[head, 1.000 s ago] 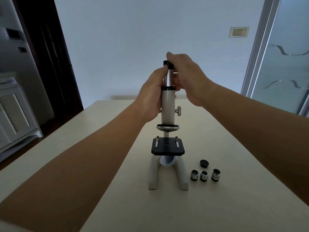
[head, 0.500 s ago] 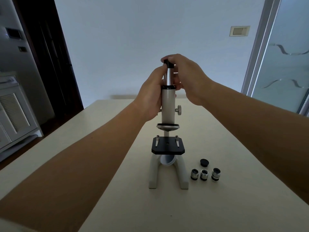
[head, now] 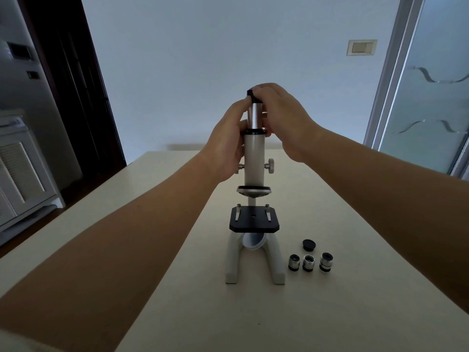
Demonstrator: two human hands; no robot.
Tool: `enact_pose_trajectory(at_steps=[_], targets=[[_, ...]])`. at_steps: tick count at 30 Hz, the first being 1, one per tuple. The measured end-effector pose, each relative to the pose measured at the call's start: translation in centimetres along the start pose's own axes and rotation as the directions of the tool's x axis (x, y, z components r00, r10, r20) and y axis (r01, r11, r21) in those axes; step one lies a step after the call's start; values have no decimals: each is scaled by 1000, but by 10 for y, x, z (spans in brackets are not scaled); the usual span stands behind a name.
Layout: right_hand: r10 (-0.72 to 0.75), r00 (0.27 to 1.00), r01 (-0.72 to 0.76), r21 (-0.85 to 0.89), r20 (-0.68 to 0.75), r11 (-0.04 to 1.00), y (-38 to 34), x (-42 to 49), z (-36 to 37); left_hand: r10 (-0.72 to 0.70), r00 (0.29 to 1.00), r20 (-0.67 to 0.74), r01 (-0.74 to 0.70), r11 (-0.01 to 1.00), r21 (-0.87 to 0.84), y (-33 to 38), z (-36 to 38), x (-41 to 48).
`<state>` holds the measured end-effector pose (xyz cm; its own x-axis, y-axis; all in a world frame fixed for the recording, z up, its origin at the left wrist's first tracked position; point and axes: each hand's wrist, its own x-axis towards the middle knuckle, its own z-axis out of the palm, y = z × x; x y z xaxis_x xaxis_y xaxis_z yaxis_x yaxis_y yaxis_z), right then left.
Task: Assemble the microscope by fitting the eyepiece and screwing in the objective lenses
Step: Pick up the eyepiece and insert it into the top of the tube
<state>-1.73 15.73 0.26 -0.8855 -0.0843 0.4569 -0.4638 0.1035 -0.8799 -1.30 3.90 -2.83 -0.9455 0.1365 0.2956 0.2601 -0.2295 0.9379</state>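
Note:
A white microscope stands upright on the beige table, with a black stage and an empty nosepiece disc. A silver eyepiece with a black top sits in the top of the tube. My left hand grips the tube from the left. My right hand is closed over the eyepiece top, hiding most of the black cap. Three silver objective lenses stand in a row to the right of the base, with a black cap just behind them.
A dark doorway and a white cabinet are at the left beyond the table edge. A frosted glass door is at the right. A pale wall with a switch plate lies behind.
The eyepiece has sunk slightly lower into the tube, and my right hand has moved down with it. My left hand stays on the tube.

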Motion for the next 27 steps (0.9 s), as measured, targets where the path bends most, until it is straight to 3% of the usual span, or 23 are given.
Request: enact_pose_trajectory(at_steps=[21,27], targets=[[92,995,-96,95,47,991,10,-6,0,10,1000,-23,-8,997,83,4,-1,-13],[126,986,-126,15,-107,992,24,-21,-19,23,987,-159,-6,994,111,-6,-4,-22]])
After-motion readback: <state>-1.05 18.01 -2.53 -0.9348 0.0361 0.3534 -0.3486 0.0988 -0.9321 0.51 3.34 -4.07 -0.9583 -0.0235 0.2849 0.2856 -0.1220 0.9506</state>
